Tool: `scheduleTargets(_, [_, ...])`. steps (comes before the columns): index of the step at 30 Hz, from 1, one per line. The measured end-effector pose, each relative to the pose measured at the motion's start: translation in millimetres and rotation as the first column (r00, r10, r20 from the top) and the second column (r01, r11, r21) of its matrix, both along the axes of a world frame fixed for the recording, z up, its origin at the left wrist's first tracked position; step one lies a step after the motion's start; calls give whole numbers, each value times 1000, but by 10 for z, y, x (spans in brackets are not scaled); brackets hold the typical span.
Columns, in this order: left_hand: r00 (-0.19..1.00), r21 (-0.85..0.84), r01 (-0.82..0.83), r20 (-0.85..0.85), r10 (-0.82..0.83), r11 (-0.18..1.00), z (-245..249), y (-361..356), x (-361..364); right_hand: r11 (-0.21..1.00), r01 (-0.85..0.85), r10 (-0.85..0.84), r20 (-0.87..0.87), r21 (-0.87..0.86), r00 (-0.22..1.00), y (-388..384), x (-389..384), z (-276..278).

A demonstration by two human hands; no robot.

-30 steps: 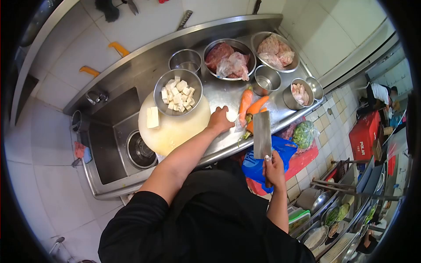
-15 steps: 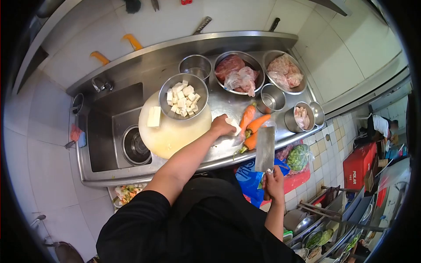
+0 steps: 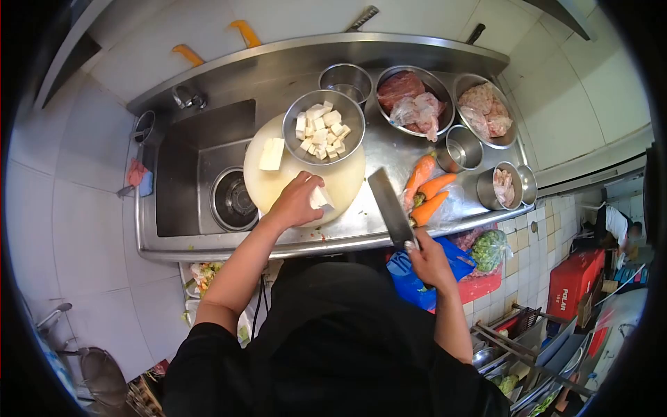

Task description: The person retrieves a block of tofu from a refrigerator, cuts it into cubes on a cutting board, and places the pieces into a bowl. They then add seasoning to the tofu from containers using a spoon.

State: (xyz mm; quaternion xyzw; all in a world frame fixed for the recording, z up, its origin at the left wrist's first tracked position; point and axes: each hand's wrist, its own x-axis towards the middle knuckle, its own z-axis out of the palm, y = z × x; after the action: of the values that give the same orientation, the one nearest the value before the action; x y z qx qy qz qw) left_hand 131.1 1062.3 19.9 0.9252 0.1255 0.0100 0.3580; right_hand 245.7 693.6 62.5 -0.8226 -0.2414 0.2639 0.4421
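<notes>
My left hand (image 3: pixel 295 203) is closed around a white block (image 3: pixel 320 199), tofu or fresh cheese, just over the near part of the round cutting board (image 3: pixel 347 177). Another pale block (image 3: pixel 272 154) lies on the board's left side. Partly on the board sits a steel bowl (image 3: pixel 290 137) of white cubes (image 3: pixel 324 131). In my right hand (image 3: pixel 429 262) is the handle of a cleaver (image 3: pixel 390 208). Its broad blade points up and left, over the counter's front edge, to the left of the carrots (image 3: pixel 431 201).
At left is a sink (image 3: pixel 177 187) with a tap (image 3: pixel 189 97). Along the back stand bowls of raw meat (image 3: pixel 401 94) and chicken (image 3: pixel 486 111), plus steel pots (image 3: pixel 460 149). A blue bag (image 3: pixel 413 281) hangs below the counter. Another person (image 3: pixel 618 226) is far right.
My left hand has moved left with the white block, from beside the carrots to the cutting board. The cleaver has swung left, its blade now slanted. The camera view has shifted.
</notes>
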Motion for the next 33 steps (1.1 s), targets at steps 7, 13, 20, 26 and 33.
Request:
scheduleTargets(7, [995, 20, -90, 38, 90, 996, -287, 20, -125, 922, -258, 318, 184, -289, 930, 797, -319, 24])
scheduleTargets(13, [952, -130, -163, 240, 191, 978, -492, 2, -340, 914, -249, 339, 269, -320, 901, 1093, -608, 283])
scheduleTargets(20, [939, -212, -134, 286, 193, 968, -612, 91, -387, 887, -270, 391, 297, -374, 871, 1359, -806, 420])
scheduleTargets(26, [935, -250, -101, 308, 178, 963, -653, 125, -384, 872, -250, 407, 340, -420, 848, 1486, -915, 444])
scheduleTargets(33, [937, -248, -88, 307, 165, 965, -592, 141, -384, 852, -248, 441, 377, -462, 814, 1554, -964, 452])
